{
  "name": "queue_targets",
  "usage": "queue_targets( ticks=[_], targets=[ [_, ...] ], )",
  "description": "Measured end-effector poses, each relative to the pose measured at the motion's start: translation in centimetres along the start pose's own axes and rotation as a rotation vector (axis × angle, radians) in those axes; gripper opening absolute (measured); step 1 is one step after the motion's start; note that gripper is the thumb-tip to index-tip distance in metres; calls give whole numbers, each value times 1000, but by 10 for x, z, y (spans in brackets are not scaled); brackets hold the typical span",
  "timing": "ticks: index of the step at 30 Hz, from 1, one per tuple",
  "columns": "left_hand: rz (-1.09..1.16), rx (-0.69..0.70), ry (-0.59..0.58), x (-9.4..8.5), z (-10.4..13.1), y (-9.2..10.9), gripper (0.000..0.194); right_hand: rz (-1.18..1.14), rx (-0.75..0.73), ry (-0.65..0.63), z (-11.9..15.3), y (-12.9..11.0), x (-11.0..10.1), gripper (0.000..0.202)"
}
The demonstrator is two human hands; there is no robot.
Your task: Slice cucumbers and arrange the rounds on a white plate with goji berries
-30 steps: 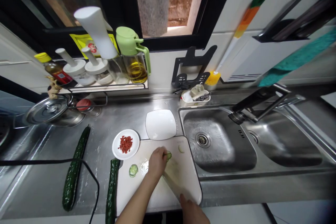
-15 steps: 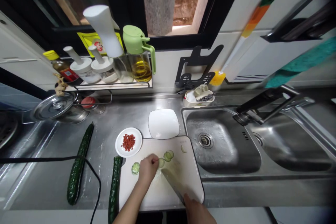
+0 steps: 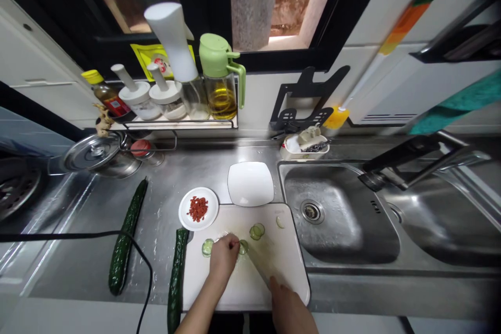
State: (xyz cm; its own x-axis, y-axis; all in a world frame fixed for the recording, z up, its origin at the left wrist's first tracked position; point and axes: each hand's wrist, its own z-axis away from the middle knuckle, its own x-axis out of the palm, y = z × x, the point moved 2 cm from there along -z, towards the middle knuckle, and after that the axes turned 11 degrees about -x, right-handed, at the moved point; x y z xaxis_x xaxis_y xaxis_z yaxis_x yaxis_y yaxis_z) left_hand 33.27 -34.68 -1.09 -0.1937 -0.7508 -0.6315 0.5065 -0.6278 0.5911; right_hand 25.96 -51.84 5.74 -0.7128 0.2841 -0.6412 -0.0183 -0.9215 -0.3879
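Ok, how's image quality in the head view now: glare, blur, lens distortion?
Head view: wide-angle stretch leans the white spray bottle and wall brush outward; teal cloth smeared, upper right corner dark; glare streaks on the steel countertop and left sink basin; knife blade low-contrast against the cutting board.

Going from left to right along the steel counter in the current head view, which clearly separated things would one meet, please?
Leftmost cucumber → round white plate with red pieces → squarish white dish → left sink basin.
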Motion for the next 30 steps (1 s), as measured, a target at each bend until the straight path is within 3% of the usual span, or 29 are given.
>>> queue_targets(
  ticks=[11,21,27,30],
  targets=[
    [-49,7,16,-1,0,1,19,64,17,-12,-3,1,6,58],
    [-49,6,18,-1,0,4,19,-43,33,-29,-4,-3,3,57],
    [-17,-13,6,-3,0,5,17,-156,99,-14,11,13,13,35],
    [0,-9,-4,-2,-1,5,15,-157,108,27,20,21,13,33]
  ],
)
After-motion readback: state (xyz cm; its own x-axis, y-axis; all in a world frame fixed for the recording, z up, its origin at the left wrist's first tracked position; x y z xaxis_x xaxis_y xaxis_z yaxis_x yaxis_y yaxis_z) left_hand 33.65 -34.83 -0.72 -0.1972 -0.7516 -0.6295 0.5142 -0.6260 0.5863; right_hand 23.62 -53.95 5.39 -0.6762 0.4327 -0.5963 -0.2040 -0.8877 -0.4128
